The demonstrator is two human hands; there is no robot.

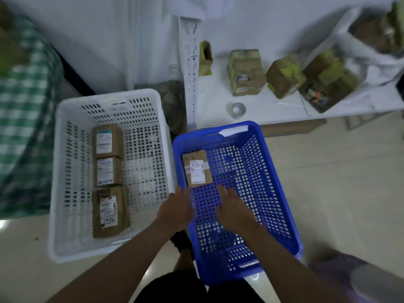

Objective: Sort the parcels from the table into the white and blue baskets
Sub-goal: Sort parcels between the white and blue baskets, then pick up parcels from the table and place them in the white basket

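Both hands, left (175, 209) and right (235, 207), hovered with loose, empty grip over the blue basket (282, 193) holding one parcel (197, 168); the white basket (59, 171) held three; the table (218, 99) carried roughly four.

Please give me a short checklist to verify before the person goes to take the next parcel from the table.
1. Left hand holds nothing: ok, fingers relaxed.
2. Right hand holds nothing: ok.
3. Parcel in blue basket lies flat, label up: ok.
4. Blue basket has space: ok.
5. White basket has space beside its three parcels: ok.
6. Parcels remain on table: ok, several; their labels: cannot tell, blurred.
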